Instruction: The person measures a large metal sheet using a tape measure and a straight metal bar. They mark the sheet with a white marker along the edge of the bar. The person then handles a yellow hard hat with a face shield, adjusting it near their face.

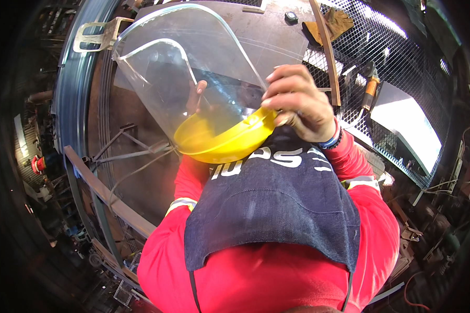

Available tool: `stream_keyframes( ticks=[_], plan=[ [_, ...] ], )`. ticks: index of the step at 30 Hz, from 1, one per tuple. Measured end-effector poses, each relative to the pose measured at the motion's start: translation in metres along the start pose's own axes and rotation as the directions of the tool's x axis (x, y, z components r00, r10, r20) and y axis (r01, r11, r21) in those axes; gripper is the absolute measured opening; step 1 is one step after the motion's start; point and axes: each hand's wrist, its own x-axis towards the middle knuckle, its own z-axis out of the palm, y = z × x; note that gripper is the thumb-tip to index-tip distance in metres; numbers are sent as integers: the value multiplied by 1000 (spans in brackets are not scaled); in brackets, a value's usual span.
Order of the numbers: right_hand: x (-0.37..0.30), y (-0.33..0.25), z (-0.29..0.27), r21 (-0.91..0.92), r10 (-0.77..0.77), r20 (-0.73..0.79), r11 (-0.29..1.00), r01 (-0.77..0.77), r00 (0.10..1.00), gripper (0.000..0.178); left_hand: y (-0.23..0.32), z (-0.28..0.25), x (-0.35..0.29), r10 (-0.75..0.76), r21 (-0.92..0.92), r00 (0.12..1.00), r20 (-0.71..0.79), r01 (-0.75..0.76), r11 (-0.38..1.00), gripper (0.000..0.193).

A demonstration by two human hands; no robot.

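A face shield [230, 141] with a clear curved visor and a yellow brow guard is held up in front of my chest, tilted with the visor pointing away to the upper left. My right hand [300, 104] pinches the right end of the yellow guard, thumb below and fingers curled over the visor's edge. Through the clear plastic part of my left hand [196, 98] shows, its fingers up against the shield near the left side of the guard. The yellow guard hides most of that hand.
A steel plate table [277, 31] lies beyond, with a small round dark object [291, 17] on it. Work gloves [337, 26] and an orange angle grinder [369, 91] rest on mesh to the right, beside a bright metal sheet [407, 122]. Steel bars [109, 193] stand at left.
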Motion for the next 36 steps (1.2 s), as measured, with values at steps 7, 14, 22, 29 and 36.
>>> stream_keyframes(
  ticks=[7, 14, 22, 29, 36],
  plan=[
    [-27, 11, -4, 8, 127, -64, 992, -127, 990, 22, -8, 0, -2, -21, -3, 1000, 0, 21, 1000, 23],
    [-28, 2, 7, -44, 227, -139, 971, -235, 964, 22, -12, -1, 3, -27, 2, 1000, 10, 27, 1000, 26],
    [-13, -33, 5, -334, 278, -235, 877, -346, 931, 17, -3, -7, 6, 62, 14, 998, -12, -62, 998, 30],
    [-9, -44, 11, -346, 462, -261, 775, -529, 848, 7, 18, -5, -23, 196, 55, 978, -72, -192, 980, 34],
    [-15, -16, 7, 278, 874, -70, 480, -832, 481, 19, 47, -10, -48, 286, 171, 950, -125, -263, 949, 37]
  ],
)
